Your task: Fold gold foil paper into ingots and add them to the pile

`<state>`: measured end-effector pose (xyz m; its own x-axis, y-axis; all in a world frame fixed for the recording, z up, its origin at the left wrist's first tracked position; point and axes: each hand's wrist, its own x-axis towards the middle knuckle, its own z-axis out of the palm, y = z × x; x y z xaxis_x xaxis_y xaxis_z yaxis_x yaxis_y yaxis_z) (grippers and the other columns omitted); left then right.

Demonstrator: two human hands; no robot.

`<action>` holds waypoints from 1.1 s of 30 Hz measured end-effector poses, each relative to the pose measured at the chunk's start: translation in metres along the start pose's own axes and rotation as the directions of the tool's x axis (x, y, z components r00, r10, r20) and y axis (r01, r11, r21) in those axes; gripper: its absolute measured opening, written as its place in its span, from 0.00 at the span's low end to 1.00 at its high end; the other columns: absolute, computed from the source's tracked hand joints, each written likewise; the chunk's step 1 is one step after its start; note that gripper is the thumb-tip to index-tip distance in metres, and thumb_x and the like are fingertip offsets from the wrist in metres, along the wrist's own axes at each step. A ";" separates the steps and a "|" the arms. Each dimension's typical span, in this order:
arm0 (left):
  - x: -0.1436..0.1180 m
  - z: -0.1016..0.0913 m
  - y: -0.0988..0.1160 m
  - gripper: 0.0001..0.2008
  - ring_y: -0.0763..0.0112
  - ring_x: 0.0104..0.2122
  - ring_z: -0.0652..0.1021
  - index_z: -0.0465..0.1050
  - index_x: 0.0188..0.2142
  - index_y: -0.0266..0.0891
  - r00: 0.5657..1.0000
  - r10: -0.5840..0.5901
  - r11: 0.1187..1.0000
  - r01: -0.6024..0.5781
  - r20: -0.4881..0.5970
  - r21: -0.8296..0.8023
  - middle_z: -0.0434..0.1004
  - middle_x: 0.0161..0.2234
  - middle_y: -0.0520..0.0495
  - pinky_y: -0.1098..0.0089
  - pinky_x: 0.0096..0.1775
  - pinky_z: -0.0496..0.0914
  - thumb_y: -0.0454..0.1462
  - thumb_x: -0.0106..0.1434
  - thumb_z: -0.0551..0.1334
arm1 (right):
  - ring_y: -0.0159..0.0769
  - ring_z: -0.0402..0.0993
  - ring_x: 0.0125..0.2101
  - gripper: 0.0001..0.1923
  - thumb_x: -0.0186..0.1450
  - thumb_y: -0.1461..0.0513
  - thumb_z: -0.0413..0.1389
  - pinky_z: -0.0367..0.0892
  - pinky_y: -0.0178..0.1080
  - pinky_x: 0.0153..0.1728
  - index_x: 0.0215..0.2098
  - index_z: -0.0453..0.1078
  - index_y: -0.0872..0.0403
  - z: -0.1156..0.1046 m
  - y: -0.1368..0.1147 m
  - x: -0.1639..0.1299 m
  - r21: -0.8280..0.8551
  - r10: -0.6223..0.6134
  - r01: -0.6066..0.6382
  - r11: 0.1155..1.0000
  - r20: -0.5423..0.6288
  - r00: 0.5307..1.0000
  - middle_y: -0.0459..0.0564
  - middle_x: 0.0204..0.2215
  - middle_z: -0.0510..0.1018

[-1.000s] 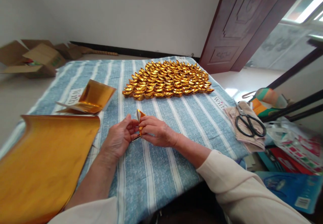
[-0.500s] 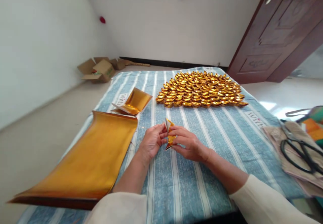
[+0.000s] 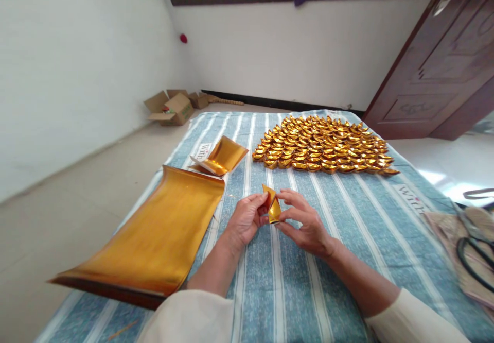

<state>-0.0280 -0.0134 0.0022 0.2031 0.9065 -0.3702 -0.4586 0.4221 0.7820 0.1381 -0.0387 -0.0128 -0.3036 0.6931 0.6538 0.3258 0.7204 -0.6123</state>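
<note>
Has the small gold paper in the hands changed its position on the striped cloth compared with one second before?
Cannot tell: the camera itself swung. The gold paper sits between the left hand and right hand, a similar gap before the ingot rows.

the folded paper piece [image 3: 272, 208] was shiny gold, as were the long sheet [image 3: 154, 237] and the heap of folded ingots [image 3: 326, 145]. the cloth [image 3: 293, 281] was pale blue with white stripes; the door [image 3: 443, 70] dark reddish brown; the sleeves [image 3: 193, 317] cream.

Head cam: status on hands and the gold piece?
Left hand and right hand both pinch the folded gold paper piece above the striped cloth. Gold sheet stack left, folded ingots beyond. Nothing between.
</note>
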 end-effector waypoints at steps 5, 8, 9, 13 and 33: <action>0.000 0.000 -0.004 0.08 0.71 0.26 0.77 0.74 0.32 0.33 1.000 0.002 1.000 -0.002 -0.008 0.011 0.76 0.28 0.46 0.76 0.22 0.71 0.38 0.58 0.67 | 0.42 0.72 0.48 0.04 0.61 0.60 0.60 0.67 0.48 0.49 0.28 0.73 0.51 0.002 0.004 -0.003 0.120 0.205 -0.197 0.973 -0.058 0.977 0.53 0.45 0.75; -0.002 0.001 -0.005 0.08 0.72 0.26 0.77 0.74 0.31 0.33 1.000 0.003 1.000 -0.003 -0.017 -0.001 0.77 0.28 0.46 0.76 0.22 0.71 0.37 0.58 0.67 | 0.41 0.74 0.45 0.06 0.61 0.60 0.60 0.67 0.46 0.47 0.26 0.73 0.52 0.003 0.004 -0.003 0.178 0.310 -0.295 0.939 -0.062 0.949 0.53 0.43 0.76; -0.002 0.002 -0.004 0.08 0.73 0.26 0.77 0.74 0.31 0.33 1.000 0.005 1.000 -0.005 -0.020 -0.007 0.77 0.28 0.46 0.77 0.21 0.71 0.37 0.58 0.67 | 0.41 0.74 0.44 0.07 0.61 0.60 0.59 0.67 0.46 0.47 0.26 0.73 0.52 0.003 0.004 -0.003 0.199 0.346 -0.329 0.923 -0.054 0.937 0.52 0.42 0.77; -0.006 0.006 -0.003 0.07 0.74 0.25 0.76 0.74 0.31 0.32 1.000 0.023 1.000 -0.023 -0.014 -0.020 0.76 0.27 0.47 0.78 0.20 0.71 0.36 0.58 0.67 | 0.38 0.75 0.37 0.09 0.60 0.60 0.59 0.67 0.41 0.40 0.22 0.71 0.53 0.004 0.003 -0.001 0.312 0.472 -0.449 0.837 0.001 0.882 0.51 0.37 0.78; -0.010 0.012 -0.007 0.13 0.73 0.26 0.76 0.77 0.28 0.30 0.993 0.120 0.983 -0.118 -0.008 0.138 0.78 0.27 0.45 0.76 0.26 0.74 0.40 0.51 0.70 | 0.30 0.65 0.23 0.10 0.56 0.56 0.60 0.61 0.34 0.26 0.23 0.69 0.54 0.010 0.001 -0.002 0.347 0.633 -0.593 0.727 -0.004 0.774 0.43 0.20 0.70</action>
<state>-0.0161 -0.0250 0.0061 0.1402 0.9504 -0.2777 -0.3559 0.3101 0.8816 0.1296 -0.0386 -0.0191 -0.0255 0.9924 0.1200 0.1062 0.1220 -0.9868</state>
